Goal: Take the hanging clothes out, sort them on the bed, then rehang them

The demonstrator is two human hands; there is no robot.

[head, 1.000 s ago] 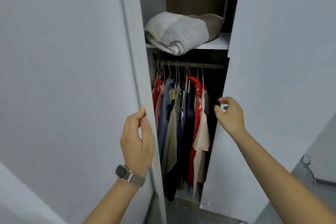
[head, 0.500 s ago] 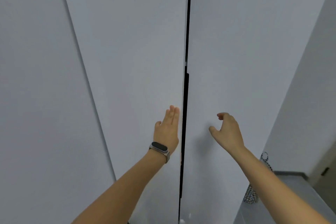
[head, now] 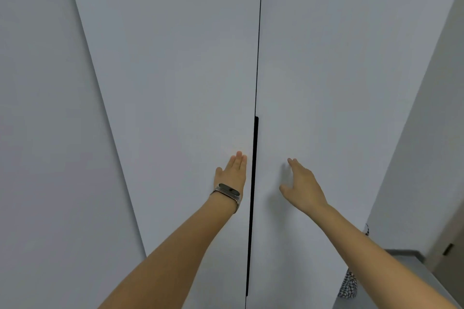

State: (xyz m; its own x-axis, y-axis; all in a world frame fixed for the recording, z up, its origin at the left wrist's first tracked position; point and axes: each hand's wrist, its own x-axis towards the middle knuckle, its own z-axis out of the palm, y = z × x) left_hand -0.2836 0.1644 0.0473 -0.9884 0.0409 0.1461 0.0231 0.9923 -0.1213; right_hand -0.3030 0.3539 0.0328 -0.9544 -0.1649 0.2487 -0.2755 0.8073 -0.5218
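Against the closed wardrobe doors (head: 175, 83) I see my left hand (head: 232, 173) pressed flat, fingers straight, beside the dark seam (head: 254, 183); my right hand (head: 302, 187) spreads wide, holding nothing. Clothes are hidden; no writing is readable.

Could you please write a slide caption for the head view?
Left hand and right hand, fingers straight, at the shut wardrobe doors.
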